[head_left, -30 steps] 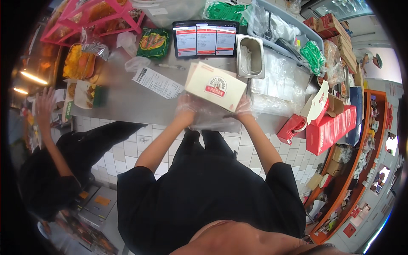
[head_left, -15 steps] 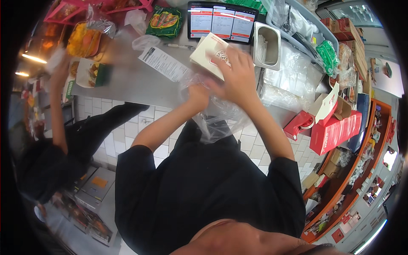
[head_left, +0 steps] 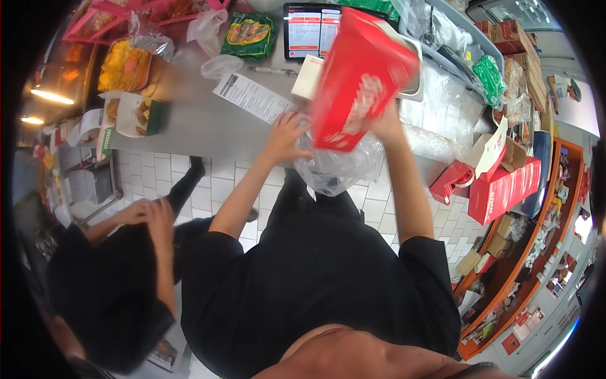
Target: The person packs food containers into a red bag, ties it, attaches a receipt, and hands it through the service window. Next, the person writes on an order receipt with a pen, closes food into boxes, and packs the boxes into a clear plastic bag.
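Observation:
A red takeaway carton with white lettering (head_left: 363, 82) is held up and tilted over the counter's front edge, slightly blurred. My right hand (head_left: 386, 123) grips it from its right side, the fingers mostly hidden behind it. My left hand (head_left: 290, 136) is open, fingers spread, beside a clear plastic bag (head_left: 334, 170) that hangs off the counter edge below the carton. Whether the left fingers touch the bag, I cannot tell. A cream-white box (head_left: 307, 77) shows partly behind the carton. A printed paper slip (head_left: 249, 96) lies just beyond my left hand.
A tablet (head_left: 305, 31) stands at the back, near a green packet (head_left: 249, 35) and a pen (head_left: 273, 71). Stacked clear bags (head_left: 435, 101) lie at right, with red boxes (head_left: 505, 189) beyond. Food boxes (head_left: 140, 115) stand left, where a co-worker's hands (head_left: 148, 215) meet.
My right hand has gone from the cream-white box's top to the raised red carton. My left hand, earlier inside or against the clear bag, has opened beside it. The co-worker's arm has drawn back.

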Available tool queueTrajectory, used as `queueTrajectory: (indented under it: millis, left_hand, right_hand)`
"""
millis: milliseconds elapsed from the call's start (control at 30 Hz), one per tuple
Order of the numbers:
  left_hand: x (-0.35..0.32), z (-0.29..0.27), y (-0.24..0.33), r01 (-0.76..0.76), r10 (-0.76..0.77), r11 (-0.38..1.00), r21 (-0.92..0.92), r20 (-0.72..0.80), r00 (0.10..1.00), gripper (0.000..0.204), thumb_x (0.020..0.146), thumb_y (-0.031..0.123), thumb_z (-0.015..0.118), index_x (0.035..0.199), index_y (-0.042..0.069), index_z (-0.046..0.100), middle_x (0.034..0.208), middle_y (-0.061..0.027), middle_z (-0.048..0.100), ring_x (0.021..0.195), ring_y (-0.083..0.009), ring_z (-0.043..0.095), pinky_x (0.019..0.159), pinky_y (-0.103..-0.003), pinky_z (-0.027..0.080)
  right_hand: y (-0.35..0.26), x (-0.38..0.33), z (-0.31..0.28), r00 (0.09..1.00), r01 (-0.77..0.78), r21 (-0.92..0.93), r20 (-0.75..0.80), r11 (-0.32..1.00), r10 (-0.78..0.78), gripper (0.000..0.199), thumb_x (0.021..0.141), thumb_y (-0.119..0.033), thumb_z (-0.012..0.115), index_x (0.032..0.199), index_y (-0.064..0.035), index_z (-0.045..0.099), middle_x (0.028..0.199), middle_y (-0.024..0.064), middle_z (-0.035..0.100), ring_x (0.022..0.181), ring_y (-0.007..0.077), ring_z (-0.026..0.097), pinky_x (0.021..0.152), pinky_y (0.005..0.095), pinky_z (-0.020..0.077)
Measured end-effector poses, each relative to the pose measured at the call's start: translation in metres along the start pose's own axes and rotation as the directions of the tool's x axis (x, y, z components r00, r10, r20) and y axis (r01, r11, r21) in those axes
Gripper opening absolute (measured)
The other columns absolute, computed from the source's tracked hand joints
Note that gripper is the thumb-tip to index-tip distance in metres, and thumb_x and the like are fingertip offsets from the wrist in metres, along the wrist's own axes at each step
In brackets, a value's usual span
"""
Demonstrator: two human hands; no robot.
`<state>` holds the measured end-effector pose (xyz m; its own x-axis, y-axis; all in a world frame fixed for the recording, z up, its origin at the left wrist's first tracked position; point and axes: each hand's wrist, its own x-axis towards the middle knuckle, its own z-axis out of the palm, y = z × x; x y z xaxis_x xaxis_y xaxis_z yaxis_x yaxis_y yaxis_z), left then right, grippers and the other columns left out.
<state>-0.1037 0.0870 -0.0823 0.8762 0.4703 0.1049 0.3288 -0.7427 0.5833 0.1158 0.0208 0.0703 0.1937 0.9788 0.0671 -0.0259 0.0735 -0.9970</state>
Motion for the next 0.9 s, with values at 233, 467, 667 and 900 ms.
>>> queueTrajectory:
  millis: [233,467,667,900]
  left_hand:
    - [-0.002,0.001,-0.011,-0.056,0.056,0.998,-0.020,-0.003,0.998,0.053,0.076,0.033,0.060,0.122,0.008,0.051,0.134,-0.0138,0.041,0.126,-0.0306,0.034,0.100,-0.048,0.026]
    - [0.010,-0.057,0.067,-0.077,0.053,0.990,0.116,0.196,0.979,0.123,0.036,0.037,0.086,0.141,0.014,0.027,0.143,-0.0180,0.027,0.133,-0.0349,0.025,0.106,-0.054,0.019]
    - [0.001,-0.025,0.050,-0.193,0.147,0.969,0.152,0.272,0.951,0.070,0.059,0.030,0.079,0.122,0.018,0.052,0.137,-0.0080,0.041,0.125,-0.0261,0.038,0.100,-0.054,0.024]
    - [-0.040,0.003,0.050,-0.275,0.314,0.948,0.160,-0.328,0.891,0.021,0.069,0.026,0.073,0.084,0.013,0.066,0.125,-0.0180,0.050,0.111,-0.0355,0.046,0.090,-0.053,0.034]
  right_hand:
    - [0.069,-0.095,0.063,0.986,0.007,-0.644,-0.124,0.765,-0.114,0.089,0.054,-0.019,0.080,0.134,-0.0139,0.042,0.134,0.0218,0.032,0.124,0.0390,0.035,0.100,0.0442,0.0365]
    - [0.071,-0.100,0.028,0.971,-0.047,-0.976,0.006,0.215,0.237,0.092,0.051,-0.014,0.078,0.133,-0.0348,0.043,0.137,0.0195,0.032,0.130,0.0380,0.028,0.097,0.0495,0.0396]
    - [-0.012,-0.067,-0.029,0.810,-0.214,-0.968,-0.099,0.132,0.579,0.083,0.060,-0.028,0.081,0.133,-0.0218,0.043,0.138,0.0131,0.038,0.125,0.0336,0.039,0.093,0.0503,0.0412]
    - [0.088,0.055,0.006,0.992,0.103,-0.970,0.084,0.220,-0.093,0.068,0.074,-0.023,0.067,0.136,-0.0177,0.039,0.130,0.0188,0.041,0.121,0.0346,0.040,0.095,0.0516,0.0334]
